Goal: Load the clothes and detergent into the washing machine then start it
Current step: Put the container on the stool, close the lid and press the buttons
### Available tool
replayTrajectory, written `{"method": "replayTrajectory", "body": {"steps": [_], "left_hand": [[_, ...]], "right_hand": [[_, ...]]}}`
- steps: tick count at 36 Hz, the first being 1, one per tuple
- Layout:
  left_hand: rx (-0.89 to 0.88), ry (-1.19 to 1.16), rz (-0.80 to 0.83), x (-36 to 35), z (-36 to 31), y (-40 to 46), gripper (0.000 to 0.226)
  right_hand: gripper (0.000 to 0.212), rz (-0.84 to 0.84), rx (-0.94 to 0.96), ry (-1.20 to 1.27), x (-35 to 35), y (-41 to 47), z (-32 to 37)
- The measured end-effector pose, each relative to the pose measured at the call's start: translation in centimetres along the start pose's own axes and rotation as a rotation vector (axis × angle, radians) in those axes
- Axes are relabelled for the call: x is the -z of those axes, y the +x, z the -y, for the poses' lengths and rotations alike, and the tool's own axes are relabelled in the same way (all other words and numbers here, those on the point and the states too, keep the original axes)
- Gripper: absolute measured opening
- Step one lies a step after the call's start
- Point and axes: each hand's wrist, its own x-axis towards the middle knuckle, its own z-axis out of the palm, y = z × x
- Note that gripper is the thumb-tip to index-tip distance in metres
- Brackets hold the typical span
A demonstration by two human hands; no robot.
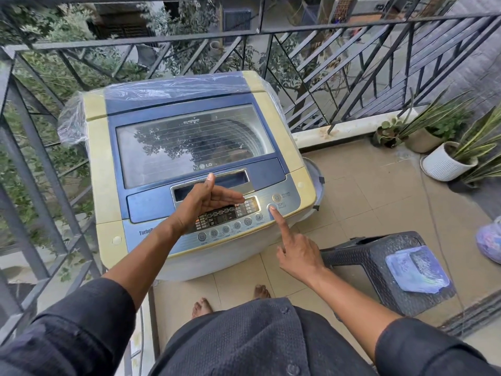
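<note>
Top-load washing machine (189, 158) stands on a balcony, glass lid (193, 142) down; dark shapes show thru the glass but can't tell what they are. Clear plastic wrap (73, 118) covers the machine's back & sides.

R hand (296, 253) is out w/ index finger straight, its tip on the round start/pause button (272, 207) at the panel's R end; other fingers curled into the palm, nothing held. Power button (276, 197) sits just beyond that fingertip.

L hand (208, 198) hovers over the control panel (230, 215), fingers straight & together pointing toward the R hand, thumb up, holding nothing. Can't tell if it touches the panel. Row of round buttons lies just nearer the person than this hand; the lid's handle recess (233, 179) just beyond it.

To the R of the R hand, a dark woven stool (379, 256) on the tile floor, w/ a blue plastic pouch (417, 270) lying flat on top. Farther R & beyond, potted plants (447, 158) by the railing (352, 63). Bare feet (202, 308) visible below the hands.
</note>
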Motion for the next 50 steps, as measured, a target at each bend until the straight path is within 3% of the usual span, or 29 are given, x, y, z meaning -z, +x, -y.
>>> {"method": "replayTrajectory", "body": {"steps": [17,23,39,47,50], "left_hand": [[-0.006,-0.040,-0.017,0.2,0.7,0.2,0.084],[-0.049,-0.025,-0.084,-0.5,0.6,0.0,0.082],[-0.038,-0.113,-0.265,-1.6,0.2,-0.1,0.054],[-0.045,-0.140,-0.380,-2.0,-0.2,-0.9,0.028],[-0.050,0.065,-0.510,-2.3,-0.3,-1.6,0.021]], "right_hand": [[0.111,-0.010,-0.020,-0.038,0.0,-0.1,0.0],[0.095,-0.079,-0.005,-0.019,0.1,0.2,-0.1],[0.015,-0.304,0.126,-0.029,2.9,3.9,1.7],[0.013,-0.363,0.185,-0.048,4.3,6.7,3.1],[0.018,-0.382,0.257,-0.004,4.6,7.7,4.1]]}}
